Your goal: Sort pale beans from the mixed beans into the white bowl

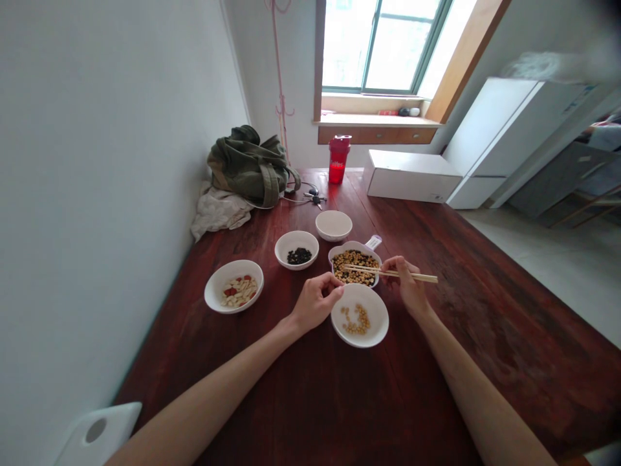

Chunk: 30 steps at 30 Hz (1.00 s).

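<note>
My right hand (406, 285) is closed around a pair of wooden chopsticks (422, 277). Their tips reach into a handled white dish (374, 244) filled with mixed yellow and dark beans (350, 266). Just in front of it stands a white bowl (381, 331) with some yellow beans (361, 319) at its bottom. My left hand (317, 299) pinches this bowl's left rim between thumb and fingers. Further left, one white bowl (279, 246) contains dark beans (299, 256), and another (211, 294) contains pale and reddish pieces (240, 291). A white bowl (334, 224) behind them shows a bare inside.
A green bag (250, 165) lies on a pale cloth (220, 210) at the back left, beside keys (316, 199). A red shaker bottle (338, 160) and a white box (410, 178) stand at the table's far end. A wall borders the left; a white chair back (114, 421) shows lower left.
</note>
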Motion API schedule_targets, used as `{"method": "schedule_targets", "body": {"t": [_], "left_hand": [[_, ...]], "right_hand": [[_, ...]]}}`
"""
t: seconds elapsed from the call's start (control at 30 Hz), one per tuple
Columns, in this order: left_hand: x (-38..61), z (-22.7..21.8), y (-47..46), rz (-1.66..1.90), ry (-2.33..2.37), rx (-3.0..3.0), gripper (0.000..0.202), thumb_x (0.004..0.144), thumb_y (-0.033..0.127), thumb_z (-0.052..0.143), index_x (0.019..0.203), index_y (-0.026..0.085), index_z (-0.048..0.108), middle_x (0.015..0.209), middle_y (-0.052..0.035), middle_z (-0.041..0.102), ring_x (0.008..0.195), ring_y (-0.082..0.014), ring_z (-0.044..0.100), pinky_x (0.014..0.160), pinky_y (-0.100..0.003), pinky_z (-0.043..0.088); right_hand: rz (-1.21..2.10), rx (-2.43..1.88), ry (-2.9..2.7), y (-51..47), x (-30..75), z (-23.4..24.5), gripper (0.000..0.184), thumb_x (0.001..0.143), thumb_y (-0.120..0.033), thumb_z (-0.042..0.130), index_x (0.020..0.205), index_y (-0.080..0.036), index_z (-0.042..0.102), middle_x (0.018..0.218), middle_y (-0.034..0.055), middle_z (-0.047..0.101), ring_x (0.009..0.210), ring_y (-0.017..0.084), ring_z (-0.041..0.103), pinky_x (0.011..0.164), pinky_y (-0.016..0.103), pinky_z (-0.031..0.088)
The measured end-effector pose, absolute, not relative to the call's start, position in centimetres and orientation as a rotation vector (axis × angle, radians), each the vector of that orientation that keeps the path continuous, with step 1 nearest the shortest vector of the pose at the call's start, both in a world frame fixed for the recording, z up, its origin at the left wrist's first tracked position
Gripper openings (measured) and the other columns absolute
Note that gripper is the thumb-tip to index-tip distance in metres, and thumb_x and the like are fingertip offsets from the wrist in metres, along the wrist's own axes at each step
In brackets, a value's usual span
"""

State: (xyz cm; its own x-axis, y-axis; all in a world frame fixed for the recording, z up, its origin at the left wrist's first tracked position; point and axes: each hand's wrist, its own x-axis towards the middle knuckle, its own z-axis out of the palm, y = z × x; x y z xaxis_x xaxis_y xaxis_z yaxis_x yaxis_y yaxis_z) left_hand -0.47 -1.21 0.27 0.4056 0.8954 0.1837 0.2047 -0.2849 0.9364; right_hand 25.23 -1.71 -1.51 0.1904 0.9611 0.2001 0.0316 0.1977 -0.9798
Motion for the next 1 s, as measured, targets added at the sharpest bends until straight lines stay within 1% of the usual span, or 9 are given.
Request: {"method": "schedule_targets", "body": {"t": [0.2,0.37,0.47,0.57,0.63,0.73,0.8,0.87,1.0], "left_hand": [[-0.5,0.2,-1.2,0.937,0.962,1.752,0.023,0.092,0.034,0.061,0.087,0.013,0.07,0.072,-0.0015,0.062,0.064,-0.0118,0.051,0.061,-0.024,0.039],[-0.5,0.2,-1.2,0.931,0.963,1.74,0.024,0.091,0.035,0.062,0.087,0.013,0.07,0.071,-0.0011,0.061,0.063,-0.0117,0.05,0.06,-0.023,0.038],[-0.5,0.3,-1.3,0.931,0.964,1.749,0.024,0.091,0.035,0.062,0.087,0.013,0.07,0.07,-0.0006,0.06,0.063,-0.0116,0.049,0.06,-0.023,0.038],[-0.5,0.3,-1.3,0.935,0.966,1.755,0.024,0.092,0.035,0.061,0.086,0.013,0.07,0.07,-0.0004,0.06,0.063,-0.0116,0.049,0.06,-0.023,0.038],[-0.5,0.3,-1.2,0.934,0.966,1.754,0.025,0.092,0.035,0.061,0.086,0.013,0.07,0.07,-0.0004,0.06,0.063,-0.0115,0.049,0.06,-0.023,0.038],[-0.5,0.4,-1.2,0.928,0.967,1.745,0.025,0.092,0.036,0.062,0.086,0.013,0.07,0.069,-0.0003,0.06,0.062,-0.0114,0.05,0.06,-0.023,0.038],[-0.5,0.4,-1.3,0.93,0.967,1.736,0.025,0.091,0.036,0.062,0.087,0.013,0.07,0.071,-0.001,0.062,0.063,-0.0117,0.051,0.06,-0.023,0.039],[-0.5,0.5,-1.3,0.933,0.965,1.729,0.024,0.091,0.035,0.063,0.087,0.013,0.071,0.072,-0.0015,0.063,0.064,-0.0119,0.052,0.061,-0.023,0.039],[-0.4,0.5,-1.3,0.931,0.965,1.73,0.024,0.091,0.034,0.063,0.087,0.012,0.071,0.072,-0.0017,0.063,0.064,-0.0118,0.051,0.062,-0.023,0.04]], "right_hand": [[0.954,-1.08,-0.999,-1.8,25.2,-0.8,0.046,0.097,-0.056,0.055,0.074,-0.019,0.069,0.063,0.0028,0.062,0.052,0.013,0.054,0.042,0.023,0.039],[1.014,-0.976,-0.909,-1.9,25.7,0.4,0.044,0.095,-0.056,0.056,0.07,-0.021,0.064,0.066,0.0024,0.059,0.052,0.013,0.053,0.041,0.024,0.038],[1.061,-0.995,-0.99,-2.1,26.2,1.0,0.052,0.095,-0.062,0.046,0.063,-0.023,0.057,0.063,0.0034,0.055,0.052,0.016,0.052,0.041,0.028,0.038],[1.072,-1.091,-1.135,-2.4,26.5,1.3,0.063,0.095,-0.072,0.032,0.058,-0.025,0.051,0.057,0.0061,0.053,0.056,0.021,0.057,0.041,0.032,0.041],[1.078,-1.137,-1.19,-2.6,26.4,1.5,0.065,0.093,-0.077,0.028,0.06,-0.025,0.05,0.059,0.0081,0.057,0.061,0.024,0.061,0.042,0.033,0.044],[1.112,-1.124,-1.163,-2.5,26.2,1.5,0.065,0.093,-0.077,0.03,0.064,-0.024,0.053,0.064,0.0089,0.062,0.065,0.024,0.064,0.043,0.032,0.044],[1.097,-1.087,-1.08,-2.2,26.1,1.3,0.063,0.094,-0.075,0.032,0.066,-0.024,0.056,0.067,0.0077,0.063,0.063,0.022,0.065,0.043,0.03,0.043],[1.016,-1.072,-0.986,-1.9,26.2,0.8,0.06,0.095,-0.073,0.035,0.069,-0.023,0.058,0.067,0.0057,0.063,0.06,0.02,0.065,0.043,0.028,0.042],[0.829,-1.132,-0.963,-1.6,26.0,-0.1,0.056,0.095,-0.072,0.041,0.077,-0.023,0.061,0.062,0.0018,0.061,0.052,0.017,0.06,0.043,0.027,0.04]]}}
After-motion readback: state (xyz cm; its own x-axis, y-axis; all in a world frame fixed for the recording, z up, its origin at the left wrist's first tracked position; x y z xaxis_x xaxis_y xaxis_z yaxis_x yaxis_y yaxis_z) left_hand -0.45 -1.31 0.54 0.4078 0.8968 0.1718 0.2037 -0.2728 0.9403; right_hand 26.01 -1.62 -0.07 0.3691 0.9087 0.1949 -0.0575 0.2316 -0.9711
